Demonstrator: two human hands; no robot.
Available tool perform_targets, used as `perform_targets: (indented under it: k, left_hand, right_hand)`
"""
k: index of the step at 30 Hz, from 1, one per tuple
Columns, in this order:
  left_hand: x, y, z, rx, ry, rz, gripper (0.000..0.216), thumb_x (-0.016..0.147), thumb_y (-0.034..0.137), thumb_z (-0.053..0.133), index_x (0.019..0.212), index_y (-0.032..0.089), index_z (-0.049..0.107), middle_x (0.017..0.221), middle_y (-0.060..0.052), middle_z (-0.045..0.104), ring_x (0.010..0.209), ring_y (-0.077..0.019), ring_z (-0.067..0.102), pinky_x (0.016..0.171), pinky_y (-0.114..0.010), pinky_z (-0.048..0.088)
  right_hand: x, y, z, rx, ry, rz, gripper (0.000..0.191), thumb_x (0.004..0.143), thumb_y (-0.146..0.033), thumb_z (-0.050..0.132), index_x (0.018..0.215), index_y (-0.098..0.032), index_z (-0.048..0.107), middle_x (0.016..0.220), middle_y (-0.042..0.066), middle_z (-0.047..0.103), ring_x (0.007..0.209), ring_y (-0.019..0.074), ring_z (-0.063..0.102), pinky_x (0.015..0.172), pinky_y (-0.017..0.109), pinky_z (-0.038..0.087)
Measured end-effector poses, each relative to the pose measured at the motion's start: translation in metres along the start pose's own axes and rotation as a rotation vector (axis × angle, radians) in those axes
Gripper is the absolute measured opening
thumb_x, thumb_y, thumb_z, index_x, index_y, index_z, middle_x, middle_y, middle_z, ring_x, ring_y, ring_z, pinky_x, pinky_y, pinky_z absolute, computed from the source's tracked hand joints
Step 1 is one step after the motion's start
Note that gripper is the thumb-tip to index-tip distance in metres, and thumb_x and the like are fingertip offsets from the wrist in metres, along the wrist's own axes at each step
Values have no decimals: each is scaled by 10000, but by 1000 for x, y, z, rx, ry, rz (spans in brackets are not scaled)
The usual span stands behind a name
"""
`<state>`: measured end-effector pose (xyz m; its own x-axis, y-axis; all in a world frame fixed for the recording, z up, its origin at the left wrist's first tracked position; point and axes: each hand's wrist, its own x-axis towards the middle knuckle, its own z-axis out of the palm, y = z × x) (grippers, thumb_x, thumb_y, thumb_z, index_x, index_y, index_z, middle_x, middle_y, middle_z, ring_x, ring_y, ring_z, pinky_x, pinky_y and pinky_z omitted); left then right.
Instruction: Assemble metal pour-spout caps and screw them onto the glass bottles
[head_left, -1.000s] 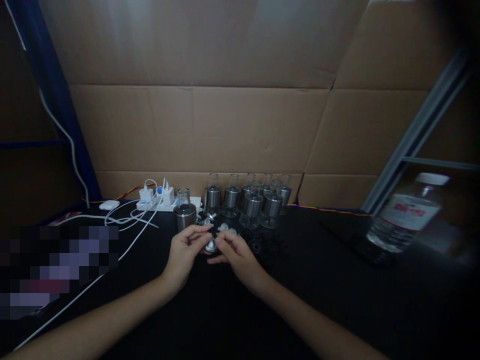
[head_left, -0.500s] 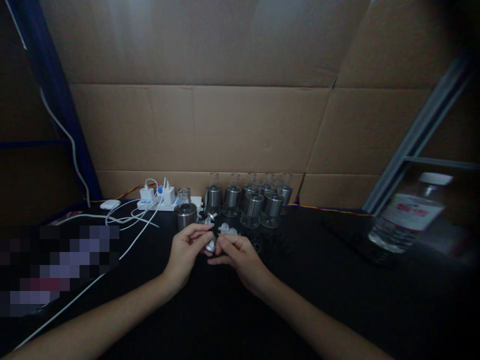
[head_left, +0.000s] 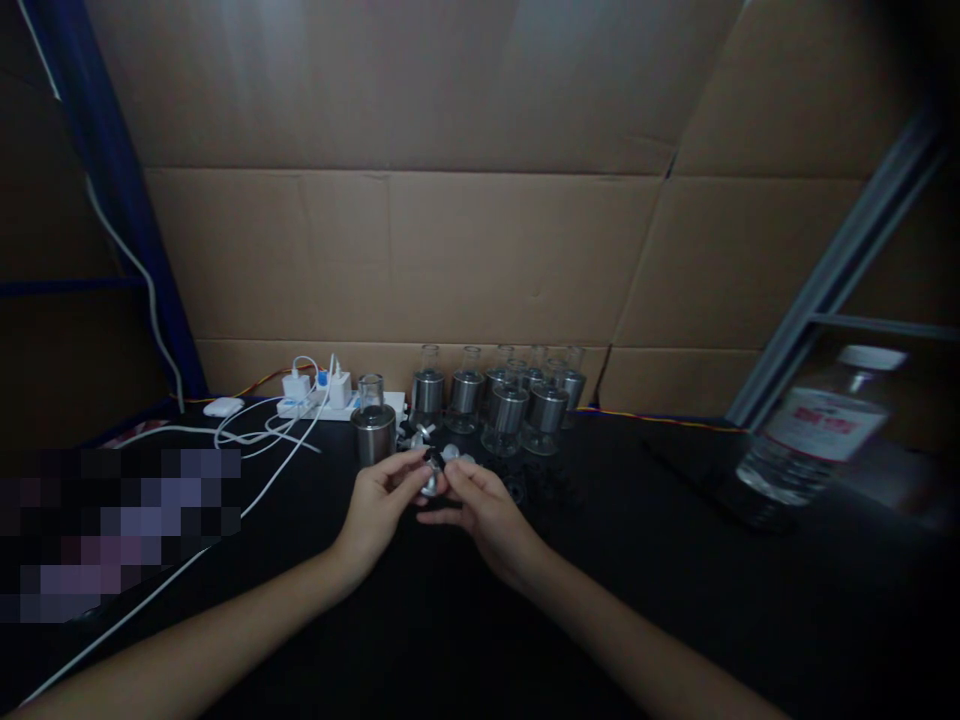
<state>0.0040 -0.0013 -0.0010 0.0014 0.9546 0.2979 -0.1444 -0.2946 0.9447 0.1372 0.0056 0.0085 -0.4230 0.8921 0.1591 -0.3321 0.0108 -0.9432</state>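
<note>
A small silver metal part (head_left: 429, 487) with a black piece (head_left: 433, 456) at its upper end is between my two hands. My left hand (head_left: 380, 505) pinches it from the left with thumb and fingers. From the right, the thumb and index finger of my right hand (head_left: 491, 508) close on the same part, while a lower finger stretches out beneath. The fingertips hide some of it. Just behind lie silver winged pieces (head_left: 420, 437) and translucent whitish pieces (head_left: 451, 452). A glass jar with a steel sleeve (head_left: 373, 435) stands behind my left hand.
Several steel-sleeved glass jars (head_left: 510, 410) stand at the back near the cardboard wall (head_left: 405, 250). Small black parts (head_left: 540, 480) lie right of my hands. A power strip (head_left: 341, 408) with white cables is back left. A water bottle (head_left: 821, 425) stands at right.
The black piece now shows at the upper end of the silver part between my fingers. Both hands have shifted very slightly right, and my right fingertips are a little higher.
</note>
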Motion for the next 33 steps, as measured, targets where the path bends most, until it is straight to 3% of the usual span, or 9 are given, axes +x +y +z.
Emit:
perform_targets:
  k: [3, 7, 10, 15, 19, 24, 28, 33]
  left_hand:
    - [0, 0, -1, 92, -18, 50, 251, 699, 263, 581, 912, 137, 620, 831, -61, 643, 727, -168, 589, 584, -250, 482]
    - [0, 4, -2, 273, 0, 225, 168, 710, 240, 574, 836, 160, 650, 895, -59, 599, 864, -177, 550, 748, -266, 437]
    - [-1, 7, -1, 354, 13, 280, 158, 707, 231, 581, 835, 168, 648, 831, -41, 583, 810, -157, 544, 730, -249, 422]
    - [-3, 6, 1, 232, -31, 127, 186, 712, 264, 573, 846, 144, 617, 645, -8, 581, 590, -107, 535, 520, -189, 420]
    - [-2, 4, 0, 108, -31, 15, 218, 700, 275, 578, 845, 115, 608, 533, 20, 521, 440, -70, 456, 355, -152, 353]
    - [-1, 5, 1, -62, -65, -33, 218, 688, 235, 590, 858, 100, 612, 686, -31, 585, 585, -114, 542, 445, -198, 463]
    - [-1, 6, 2, -143, -93, -93, 221, 678, 216, 606, 861, 94, 629, 790, -63, 609, 688, -137, 570, 563, -240, 501]
    - [-1, 4, 2, -190, -141, -146, 223, 691, 213, 602, 874, 88, 626, 694, -44, 611, 570, -93, 551, 552, -231, 489]
  right_hand:
    - [-1, -1, 0, 65, 7, 7, 280, 712, -402, 543, 623, -140, 507, 691, -12, 481, 680, 113, 529, 641, 343, 507]
    - [-1, -4, 2, 113, 18, -11, 288, 701, -396, 561, 591, -137, 501, 678, -10, 482, 665, 114, 527, 655, 350, 499]
    - [-1, -6, 3, 91, 37, -38, 296, 692, -389, 574, 564, -131, 510, 675, -1, 501, 684, 113, 524, 693, 322, 480]
    - [1, -7, -2, -23, 21, -31, 295, 709, -378, 560, 571, -118, 538, 627, -7, 508, 651, 85, 515, 685, 242, 445]
    - [4, -8, -9, -100, -28, -14, 264, 719, -367, 551, 624, -121, 565, 653, -7, 511, 655, 93, 523, 681, 283, 464]
    - [6, -12, -17, -171, -156, 3, 236, 706, -347, 567, 643, -121, 598, 764, 19, 537, 715, 121, 546, 696, 324, 471]
    - [8, -14, -23, -206, -146, -49, 220, 723, -308, 563, 603, -129, 611, 819, 26, 558, 781, 109, 535, 738, 261, 433]
    - [6, -15, -27, -216, -215, -58, 191, 739, -280, 553, 638, -137, 632, 937, 51, 558, 931, 141, 504, 801, 274, 402]
